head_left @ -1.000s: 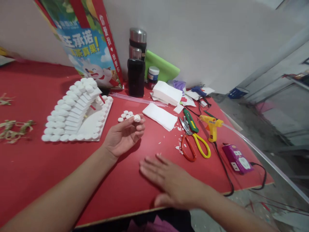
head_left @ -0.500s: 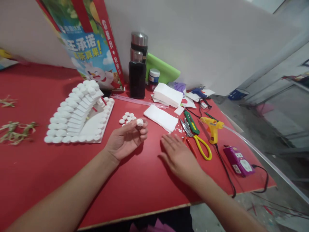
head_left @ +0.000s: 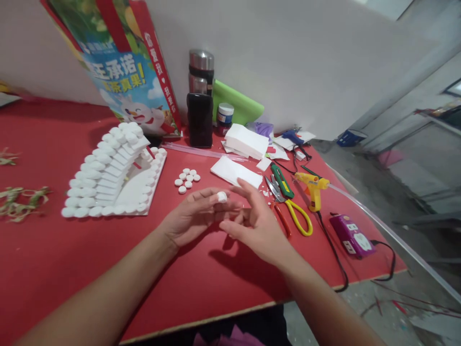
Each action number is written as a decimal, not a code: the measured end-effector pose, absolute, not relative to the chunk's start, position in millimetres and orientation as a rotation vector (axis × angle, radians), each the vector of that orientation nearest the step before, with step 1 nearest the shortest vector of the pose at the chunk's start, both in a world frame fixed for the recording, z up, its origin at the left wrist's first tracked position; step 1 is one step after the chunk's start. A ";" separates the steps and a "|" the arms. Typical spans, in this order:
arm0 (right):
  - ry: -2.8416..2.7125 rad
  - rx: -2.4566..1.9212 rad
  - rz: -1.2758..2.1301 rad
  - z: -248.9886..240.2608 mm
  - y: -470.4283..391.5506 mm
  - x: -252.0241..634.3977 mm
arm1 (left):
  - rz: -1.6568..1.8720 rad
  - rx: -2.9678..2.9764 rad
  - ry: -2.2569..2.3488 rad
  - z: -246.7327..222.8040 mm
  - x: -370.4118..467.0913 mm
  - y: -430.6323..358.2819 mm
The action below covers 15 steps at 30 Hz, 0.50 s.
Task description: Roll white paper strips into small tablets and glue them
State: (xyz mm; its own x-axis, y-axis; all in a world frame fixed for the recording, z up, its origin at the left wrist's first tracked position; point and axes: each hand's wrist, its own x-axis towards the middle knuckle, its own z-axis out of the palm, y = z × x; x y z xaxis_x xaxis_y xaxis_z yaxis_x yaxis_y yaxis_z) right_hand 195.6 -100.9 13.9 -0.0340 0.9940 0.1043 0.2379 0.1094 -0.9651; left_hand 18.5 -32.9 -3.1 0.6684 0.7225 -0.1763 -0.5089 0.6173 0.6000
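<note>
My left hand [head_left: 196,214] is closed, pinching a small white rounded piece [head_left: 222,196] between thumb and fingertips. My right hand [head_left: 257,226] is beside it with fingers apart and bent, holding nothing; its fingertips are close to the left fingers, and I cannot tell whether they touch. Behind the left hand lie several similar white round pieces [head_left: 186,179] in a loose cluster. To the left rests a white stair-like model [head_left: 115,173], its edges lined with the same kind of rounds. A folded white paper stack [head_left: 236,170] lies beyond my right hand.
On the right are scissors with yellow handles [head_left: 300,218], a green utility knife [head_left: 283,180], a yellow glue gun [head_left: 312,185] and a purple power strip [head_left: 352,235] with cables. A phone [head_left: 200,120], steel flask [head_left: 201,62] and large bag [head_left: 126,72] stand behind. Dried straw knots [head_left: 23,202] lie at left.
My right hand has lifted off the table and moved left to my left hand. The left hand, still pinching the white piece, has shifted slightly right, uncovering more of the cluster.
</note>
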 end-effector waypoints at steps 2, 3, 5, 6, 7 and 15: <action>-1.585 -1.336 0.896 12.6 -90.7 188.7 | 0.718 0.587 0.421 -4.0 19.5 -34.4; -1.638 -1.358 0.828 11.7 -88.4 188.6 | 0.722 0.598 0.411 -4.3 20.1 -35.0; -1.710 -1.396 0.721 10.8 -89.7 192.8 | 0.716 0.600 0.376 -4.3 21.3 -36.5; -1.736 -1.414 0.681 11.7 -93.0 196.0 | 0.695 0.597 0.356 -4.0 21.8 -37.6; -1.758 -1.427 0.652 13.6 -97.7 199.5 | 0.670 0.595 0.339 -3.6 22.2 -39.0; -1.394 -1.862 0.231 25.8 -135.5 274.7 | 0.650 0.618 0.361 -10.1 17.2 -32.7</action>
